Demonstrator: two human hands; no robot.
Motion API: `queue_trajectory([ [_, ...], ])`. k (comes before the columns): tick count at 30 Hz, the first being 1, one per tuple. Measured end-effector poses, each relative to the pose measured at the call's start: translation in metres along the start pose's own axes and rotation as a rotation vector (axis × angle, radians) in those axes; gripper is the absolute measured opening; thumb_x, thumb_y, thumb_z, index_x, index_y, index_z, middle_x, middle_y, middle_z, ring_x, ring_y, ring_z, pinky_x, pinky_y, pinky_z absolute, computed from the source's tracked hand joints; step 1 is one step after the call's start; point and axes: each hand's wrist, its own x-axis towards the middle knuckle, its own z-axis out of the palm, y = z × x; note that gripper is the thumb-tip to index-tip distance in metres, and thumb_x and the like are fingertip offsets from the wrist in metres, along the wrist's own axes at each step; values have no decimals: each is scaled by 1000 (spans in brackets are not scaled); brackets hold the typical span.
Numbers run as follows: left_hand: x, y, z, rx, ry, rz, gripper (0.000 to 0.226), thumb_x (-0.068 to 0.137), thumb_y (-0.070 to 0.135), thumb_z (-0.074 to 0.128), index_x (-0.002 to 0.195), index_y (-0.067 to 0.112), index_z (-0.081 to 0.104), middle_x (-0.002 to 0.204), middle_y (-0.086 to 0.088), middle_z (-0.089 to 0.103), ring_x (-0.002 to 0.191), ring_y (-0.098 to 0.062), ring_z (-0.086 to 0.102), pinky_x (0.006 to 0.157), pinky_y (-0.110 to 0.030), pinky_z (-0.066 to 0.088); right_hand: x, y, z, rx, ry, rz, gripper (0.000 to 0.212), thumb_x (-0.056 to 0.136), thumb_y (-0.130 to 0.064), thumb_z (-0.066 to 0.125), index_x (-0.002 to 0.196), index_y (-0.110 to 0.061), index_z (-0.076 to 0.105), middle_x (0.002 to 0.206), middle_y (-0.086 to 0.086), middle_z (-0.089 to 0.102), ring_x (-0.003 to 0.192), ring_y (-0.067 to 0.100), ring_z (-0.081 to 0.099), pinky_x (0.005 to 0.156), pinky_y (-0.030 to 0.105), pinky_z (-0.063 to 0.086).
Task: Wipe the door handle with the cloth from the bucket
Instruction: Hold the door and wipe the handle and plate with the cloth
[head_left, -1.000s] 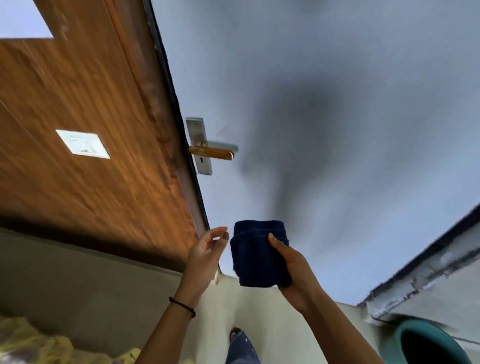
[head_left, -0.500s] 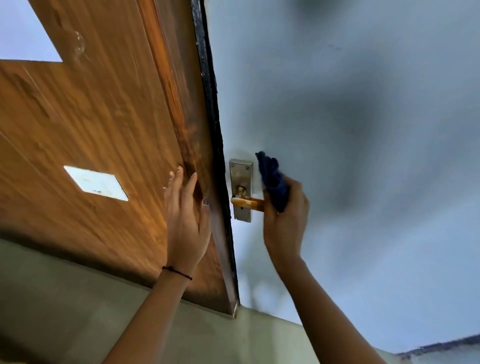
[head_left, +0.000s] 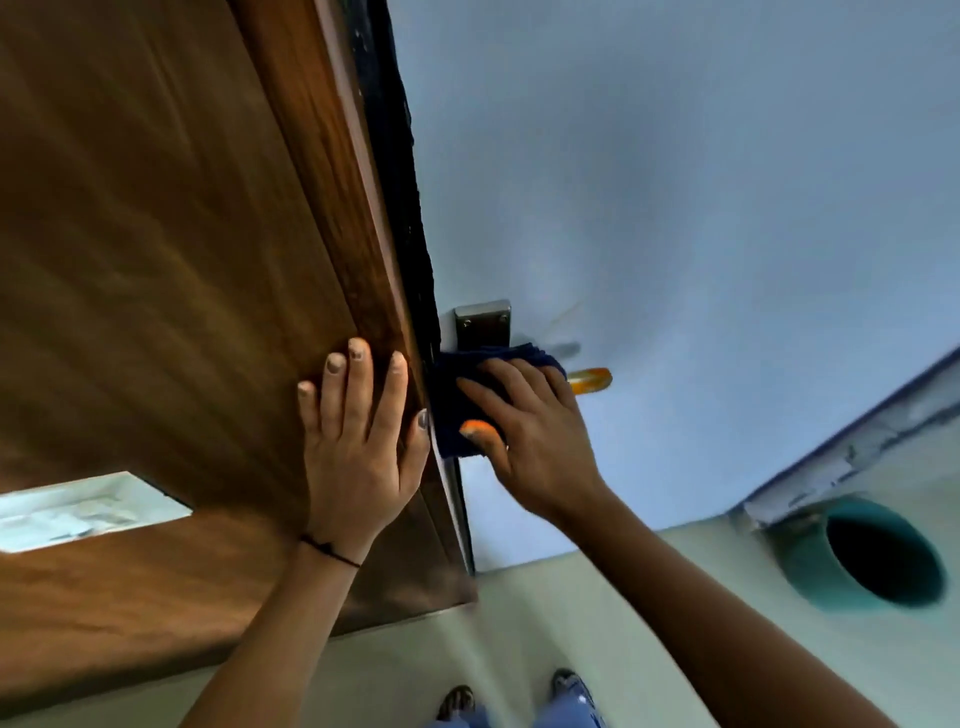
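Note:
A dark blue cloth (head_left: 460, 395) is pressed over the door handle's metal plate (head_left: 483, 323), near the door's edge. My right hand (head_left: 524, 421) holds the cloth flat against it, fingers spread. The amber tip of the handle lever (head_left: 589, 380) sticks out to the right of the hand. My left hand (head_left: 358, 436) lies open and flat on the brown wooden door (head_left: 171, 270), its thumb at the door's edge beside the cloth. The lower part of the plate is hidden by cloth and hand.
A teal bucket (head_left: 867, 558) stands on the pale floor at the lower right, by the wall's base. A pale blue wall (head_left: 675, 182) fills the right side. My feet (head_left: 511, 696) show at the bottom. A pale rectangular panel (head_left: 88, 506) sits in the door at left.
My right hand brought the cloth up from waist height to the handle and now presses it flat over the plate. My left hand moved onto the door and stays there.

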Motion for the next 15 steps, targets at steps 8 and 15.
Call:
queue_trajectory([
  [8, -2, -6, 12, 49, 45, 46, 70, 97, 39, 35, 154, 17, 1, 161, -3, -15, 148, -18, -14, 121, -38, -10, 1, 18, 2, -163, 116, 71, 40, 90, -39, 52, 123, -18, 61, 120, 5, 65, 108, 26, 61, 97, 37, 35],
  [15, -3, -7, 14, 47, 82, 49, 72, 96, 39, 37, 154, 16, 2, 161, -4, -16, 148, -18, -15, 121, -38, -10, 3, 23, -5, -206, 56, 62, 46, 82, -43, 54, 122, -22, 63, 116, 4, 68, 101, 26, 65, 94, 37, 32],
])
